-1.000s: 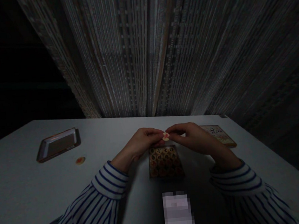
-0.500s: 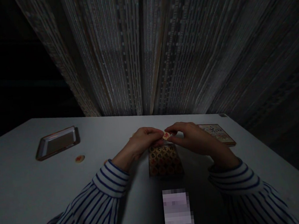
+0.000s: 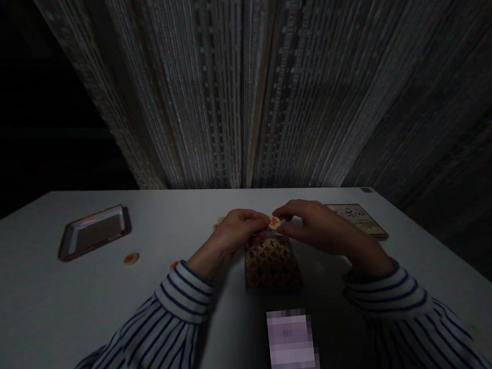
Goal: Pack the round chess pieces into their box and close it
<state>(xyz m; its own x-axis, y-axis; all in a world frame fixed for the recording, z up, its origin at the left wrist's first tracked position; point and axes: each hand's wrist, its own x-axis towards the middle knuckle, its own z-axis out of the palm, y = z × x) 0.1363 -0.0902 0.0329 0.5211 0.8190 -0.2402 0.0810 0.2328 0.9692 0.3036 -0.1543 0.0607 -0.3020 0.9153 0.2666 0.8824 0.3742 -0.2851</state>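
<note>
Above the far edge of a box of pieces, a round Chinese chess piece (image 3: 274, 222) with a red character faces me. My left hand (image 3: 244, 231) pinches it from the left, fingers closed. From the right, the thumb and forefinger of my right hand (image 3: 308, 225) close on its edge. The box (image 3: 274, 286) below holds rows of pieces, black characters in the far rows and dim red ones nearer; my left fingers hide part of its far end. Loose pieces lie to the left: one piece (image 3: 131, 259) near the tray, another piece (image 3: 174, 265) by my left cuff, and some partly behind my left hand.
An upturned lid or shallow tray (image 3: 94, 234) lies on the left of the white table (image 3: 90, 333). A flat printed box or lid (image 3: 363, 222) is on the right, partly behind my right hand. A string curtain (image 3: 228, 93) hangs behind the table. A pixelated patch (image 3: 291, 348) covers the near middle.
Both hands stay around the piece, which has turned slightly between the fingers. The view has shifted a little, showing more of the loose pieces beside my left hand.
</note>
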